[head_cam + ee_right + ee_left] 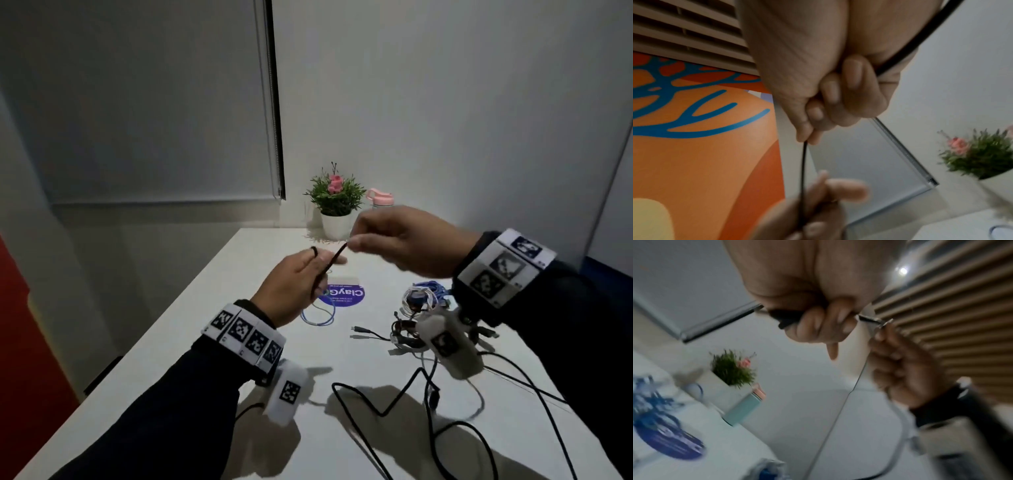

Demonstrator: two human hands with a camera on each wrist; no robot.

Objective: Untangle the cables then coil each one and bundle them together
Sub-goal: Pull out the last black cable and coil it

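Both hands are raised above the white table [239,342] with a thin black cable [334,260] stretched between them. My right hand [356,241] pinches that cable between thumb and fingertips; in the right wrist view the black cable [803,170] drops from the pinch to my left hand [818,211]. My left hand [308,274] curls round the cable's lower part, which loops over a finger. In the left wrist view its fingers [824,324] close on the dark cable [786,318]. A tangled pile of cables [409,330] lies on the table under my right wrist.
A blue and white cable bunch [424,294] lies behind the pile. A thin blue loop [318,317] rests beside a purple round sticker [346,296]. Loose black cables [376,407] trail across the near table. A potted plant [335,205] and pink-lidded bottle [381,198] stand at the far edge.
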